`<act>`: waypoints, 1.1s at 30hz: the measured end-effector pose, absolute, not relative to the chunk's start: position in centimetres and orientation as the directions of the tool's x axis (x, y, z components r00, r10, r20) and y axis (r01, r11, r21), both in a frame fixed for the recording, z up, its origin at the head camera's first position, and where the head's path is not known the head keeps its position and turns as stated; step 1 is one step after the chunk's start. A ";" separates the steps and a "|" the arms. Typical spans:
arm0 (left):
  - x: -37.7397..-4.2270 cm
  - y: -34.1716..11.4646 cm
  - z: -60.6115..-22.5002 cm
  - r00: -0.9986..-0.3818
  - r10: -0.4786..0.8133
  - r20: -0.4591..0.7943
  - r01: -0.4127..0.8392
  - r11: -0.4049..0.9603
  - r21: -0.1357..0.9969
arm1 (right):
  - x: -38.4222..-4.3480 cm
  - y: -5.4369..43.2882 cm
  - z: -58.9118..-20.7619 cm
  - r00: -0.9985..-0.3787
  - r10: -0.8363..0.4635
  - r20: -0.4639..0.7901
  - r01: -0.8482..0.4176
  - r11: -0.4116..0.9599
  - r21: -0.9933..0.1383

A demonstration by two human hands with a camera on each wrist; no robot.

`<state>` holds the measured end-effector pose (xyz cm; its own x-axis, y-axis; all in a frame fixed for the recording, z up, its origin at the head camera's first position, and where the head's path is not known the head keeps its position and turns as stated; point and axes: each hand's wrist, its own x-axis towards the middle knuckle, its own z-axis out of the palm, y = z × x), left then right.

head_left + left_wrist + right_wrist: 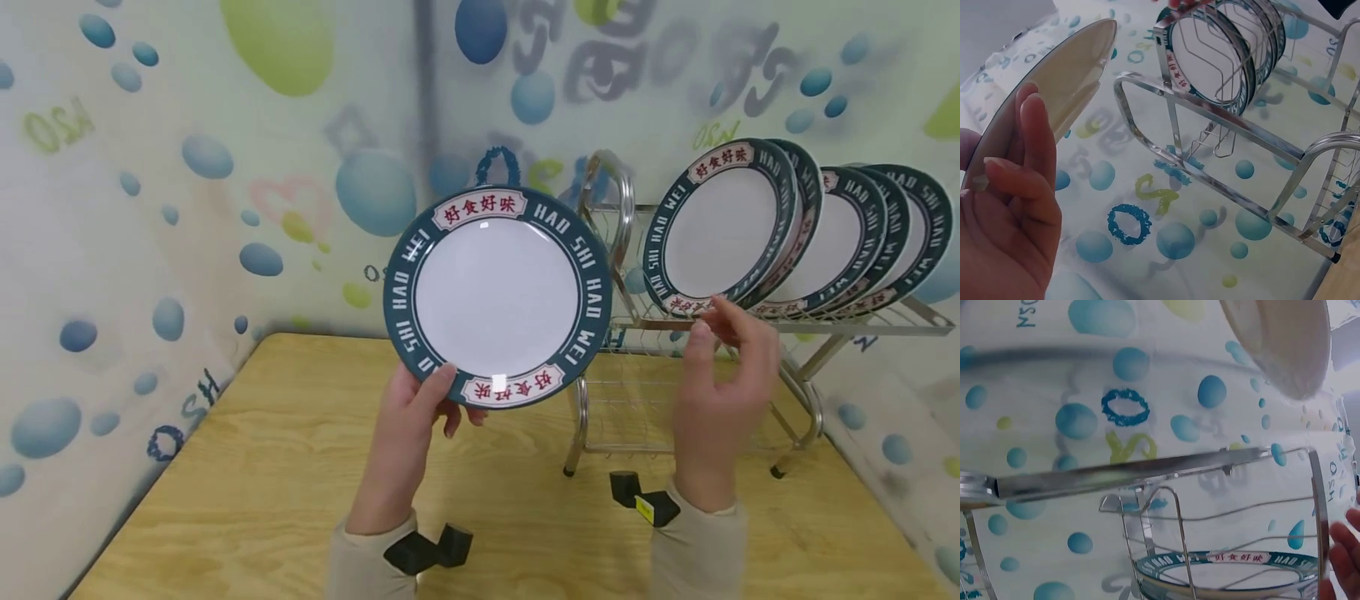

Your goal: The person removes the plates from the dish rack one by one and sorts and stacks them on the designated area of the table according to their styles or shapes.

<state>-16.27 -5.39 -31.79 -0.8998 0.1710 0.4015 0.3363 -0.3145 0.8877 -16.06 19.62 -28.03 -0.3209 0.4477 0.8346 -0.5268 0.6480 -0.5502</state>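
My left hand holds a round plate upright by its lower left edge, thumb on the front of the rim and fingers behind. The plate has a white centre and a dark green rim with white letters and red characters; its pale underside shows in the left wrist view. My right hand, blurred, is loosely bent with nothing in it. It is in front of the metal dish rack, just below the foremost racked plate. In the right wrist view only its fingertips show, beside the rack.
Several matching plates stand on edge along the rack's upper tier. The rack's lower wire tier stands over the wooden table. Patterned walls with coloured drops enclose the table behind and at both sides.
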 end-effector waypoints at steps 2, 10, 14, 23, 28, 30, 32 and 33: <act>-16.2 -5.9 -31.8 -0.901 0.159 0.405 0.345 -0.305 0.888 | -15.9 19.8 -27.8 -0.295 0.475 0.829 -0.496 0.665 -0.558; -16.8 -7.8 -32.6 -0.940 0.065 0.336 0.315 -0.216 0.924 | -16.0 21.4 -27.9 -0.292 0.519 0.803 -0.442 0.672 -0.595; -17.4 -8.5 -33.6 -0.968 -0.027 0.251 0.251 -0.191 0.949 | -16.5 22.7 -28.6 -0.356 0.505 0.787 -0.402 0.677 -0.616; -18.5 -10.3 -34.8 -0.971 -0.205 0.126 0.151 -0.111 0.982 | -16.3 22.8 -28.6 -0.445 0.473 0.760 -0.254 0.747 -0.614; -18.8 -11.5 -35.0 -0.952 -0.278 0.130 0.157 -0.078 0.985 | -16.2 22.8 -28.5 -0.454 0.442 0.774 -0.238 0.777 -0.583; -18.7 -12.2 -35.1 -0.950 -0.293 0.111 0.134 -0.059 0.989 | -16.3 22.8 -28.5 -0.451 0.428 0.784 -0.235 0.790 -0.566; -18.7 -13.0 -35.3 -0.951 -0.295 0.092 0.104 -0.025 0.994 | -16.4 22.9 -28.3 -0.448 0.432 0.783 -0.224 0.793 -0.566; -18.7 -13.4 -35.4 -0.952 -0.294 0.080 0.085 -0.006 0.996 | -16.4 22.9 -28.2 -0.447 0.436 0.781 -0.220 0.793 -0.568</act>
